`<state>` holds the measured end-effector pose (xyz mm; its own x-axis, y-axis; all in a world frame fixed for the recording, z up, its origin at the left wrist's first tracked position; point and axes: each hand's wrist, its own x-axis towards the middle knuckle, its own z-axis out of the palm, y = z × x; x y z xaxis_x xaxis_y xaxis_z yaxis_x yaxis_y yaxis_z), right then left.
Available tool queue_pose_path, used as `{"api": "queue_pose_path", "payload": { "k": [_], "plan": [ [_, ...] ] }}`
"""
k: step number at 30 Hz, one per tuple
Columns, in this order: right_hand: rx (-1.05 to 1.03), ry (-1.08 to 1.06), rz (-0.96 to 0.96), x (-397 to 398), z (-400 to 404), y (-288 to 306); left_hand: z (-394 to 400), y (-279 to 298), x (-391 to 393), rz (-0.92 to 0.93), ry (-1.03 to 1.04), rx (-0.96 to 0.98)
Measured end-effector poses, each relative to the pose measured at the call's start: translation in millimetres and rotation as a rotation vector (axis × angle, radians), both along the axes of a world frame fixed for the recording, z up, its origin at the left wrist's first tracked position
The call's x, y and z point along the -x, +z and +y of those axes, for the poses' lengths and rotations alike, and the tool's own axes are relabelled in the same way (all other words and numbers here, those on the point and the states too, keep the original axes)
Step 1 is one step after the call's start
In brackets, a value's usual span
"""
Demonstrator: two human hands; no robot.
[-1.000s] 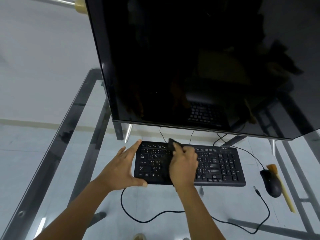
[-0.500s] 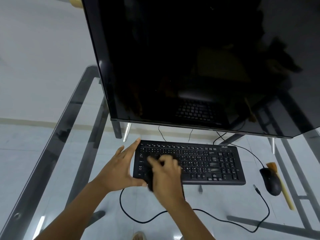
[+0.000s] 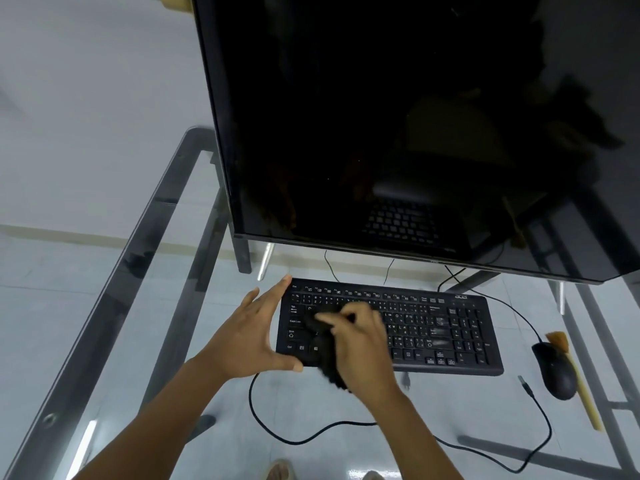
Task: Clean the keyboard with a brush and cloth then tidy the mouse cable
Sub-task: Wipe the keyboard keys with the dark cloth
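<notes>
Right hand [image 3: 360, 344] over the left half of the keyboard [image 3: 433, 327], fingers curled round a dark cloth [image 3: 325, 362]; cloth pressed on the keys, its lower edge hanging past the keyboard's near edge. Hand and cloth motion-blurred.

Left hand [image 3: 252, 330] spread flat-fingered at the keyboard's left end: index tip at the far left corner, thumb tip at the near left corner, bracing it, gripping nothing.

Keyboard black, lying flat on the glass counter [image 3: 145, 306], just in front of a large dark monitor [image 3: 398, 133].

Right of the keyboard, near but apart: black mouse [image 3: 556, 372]. Brush [image 3: 575, 379] with pale wooden handle lies touching the mouse's right side, bristles toward the monitor.

Mouse cable [image 3: 540, 441] loops loose across the counter in front of the keyboard, plug end free between keyboard and mouse.
</notes>
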<state>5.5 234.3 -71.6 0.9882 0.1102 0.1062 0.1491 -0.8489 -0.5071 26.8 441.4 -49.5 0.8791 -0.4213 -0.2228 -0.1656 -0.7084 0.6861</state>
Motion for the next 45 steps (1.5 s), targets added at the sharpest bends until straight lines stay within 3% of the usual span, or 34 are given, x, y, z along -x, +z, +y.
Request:
{"api": "queue_pose_path", "payload": {
  "k": [2, 4, 6, 10, 15, 19, 25, 28, 33, 37, 41, 42, 45],
  "plan": [
    [0.018, 0.016, 0.022, 2.4, 7.4, 2.5, 4.1, 1.2, 1.2, 0.002, 0.024, -0.004],
    [0.086, 0.262, 0.052, 15.7, 24.0, 9.7, 6.9, 3.6, 2.0, 0.017, 0.042, -0.001],
    [0.140, 0.357, 0.044, 18.9, 16.4, 12.6, 3.9, 6.0, 1.3, 0.020, 0.035, 0.005],
    [0.078, 0.026, 0.052, 8.3, -12.6, 5.9, 2.5, 8.6, 0.7, 0.031, 0.019, -0.016],
    [0.140, 0.320, 0.032, 28.3, 17.8, 8.9, 5.2, 5.4, 1.1, -0.016, 0.009, -0.025],
    [0.093, 0.164, -0.006, 19.2, -8.2, 2.6, 0.6, 2.9, 1.0, -0.012, -0.002, 0.003],
    [0.087, 0.247, -0.002, 15.3, 48.9, 9.1, 10.5, -15.0, -2.2, -0.052, 0.015, 0.001],
    [0.142, 0.265, 0.008, 16.5, 28.5, 10.3, 4.4, -11.4, 0.5, -0.055, 0.009, 0.020],
    [0.119, 0.044, -0.030, 18.7, -22.3, 2.2, 4.4, -8.1, -2.1, -0.043, -0.009, 0.009],
    [0.061, -0.211, 0.000, 17.5, 25.0, -3.2, 6.3, -10.8, 3.4, -0.058, -0.004, 0.012],
    [0.159, 0.087, -0.067, 12.9, 69.0, -2.3, 9.9, -13.4, -1.1, -0.081, 0.031, 0.032],
    [0.169, 0.066, -0.063, 4.5, 59.7, -2.2, 9.2, -9.6, -0.8, -0.074, 0.037, 0.029],
    [0.096, -0.321, -0.047, -11.6, 22.2, -6.2, 4.7, -1.4, 1.7, -0.025, 0.028, 0.022]
  ]
}}
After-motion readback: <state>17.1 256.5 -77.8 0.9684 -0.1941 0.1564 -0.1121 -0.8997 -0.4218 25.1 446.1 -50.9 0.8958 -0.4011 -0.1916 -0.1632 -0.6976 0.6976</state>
